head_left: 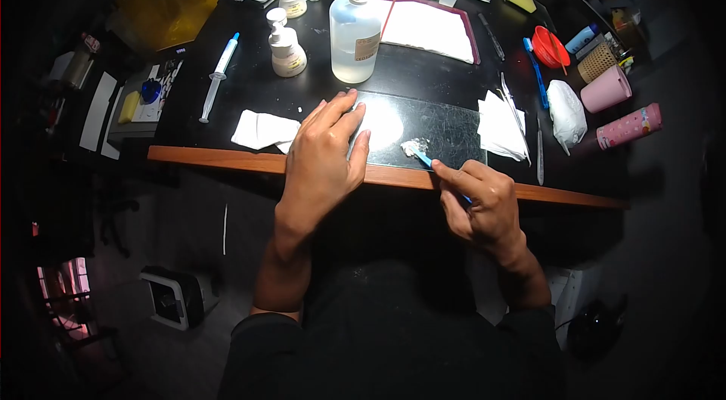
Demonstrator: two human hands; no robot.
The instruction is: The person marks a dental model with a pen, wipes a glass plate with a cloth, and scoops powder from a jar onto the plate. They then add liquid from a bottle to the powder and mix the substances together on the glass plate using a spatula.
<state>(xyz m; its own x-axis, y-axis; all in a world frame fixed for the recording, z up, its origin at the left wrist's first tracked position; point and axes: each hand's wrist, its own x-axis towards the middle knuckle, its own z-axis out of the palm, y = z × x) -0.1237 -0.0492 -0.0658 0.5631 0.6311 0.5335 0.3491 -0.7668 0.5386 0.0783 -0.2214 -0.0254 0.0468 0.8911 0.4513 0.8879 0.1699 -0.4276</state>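
A glass slab (446, 128) lies along the front of the black table, with a bright glare on its left half. My left hand (321, 143) rests across its left side, fingers stretched out and holding nothing. A small mound of white paste or wet powder (412, 147) sits near the slab's front edge. In my right hand (484, 200), closed in a pinch, is a small blue plastic spatula (423, 159), its tip touching the white material. The rest of its handle is mostly hidden by my fingers. Folded white tissue (265, 130) lies beside my left hand.
A large clear bottle (354, 41) stands behind the slab, beside small pump bottles (286, 52). A syringe (220, 75) lies left. Right are tissues with tweezers (501, 124), a metal instrument (540, 150), a blue toothbrush (535, 71), a red bowl (548, 48) and pink cups (607, 88).
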